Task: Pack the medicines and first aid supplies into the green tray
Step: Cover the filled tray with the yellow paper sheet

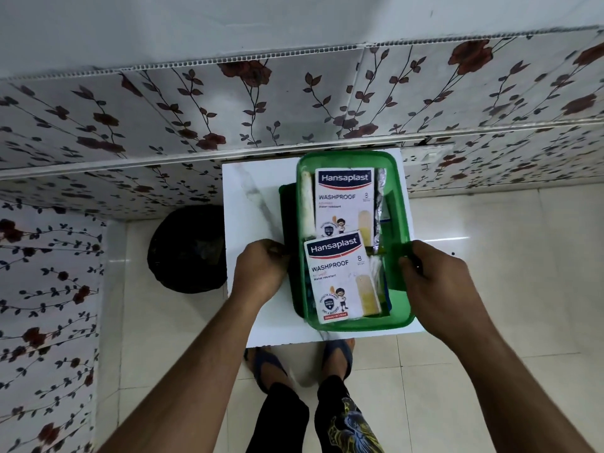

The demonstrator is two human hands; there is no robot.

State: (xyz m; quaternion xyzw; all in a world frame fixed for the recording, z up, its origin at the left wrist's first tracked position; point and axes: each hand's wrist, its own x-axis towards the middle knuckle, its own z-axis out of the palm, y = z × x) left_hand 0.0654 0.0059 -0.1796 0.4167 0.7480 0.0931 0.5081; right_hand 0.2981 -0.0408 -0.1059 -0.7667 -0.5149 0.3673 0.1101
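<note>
Green tray sits on the small white table, toward its right side, already loaded. Working from the left as I see it: a dark bin stands on the floor beside the table. My left hand is at the tray's left edge, fingers curled closed on a dark green piece lying against that side; what that piece is I cannot tell. Inside the tray, a white roll lies along the left wall, then two Hansaplast boxes, the far box and the near box overlapping its lower end, then foil strips to their right. My right hand grips the tray's right rim, fingers folded over it
</note>
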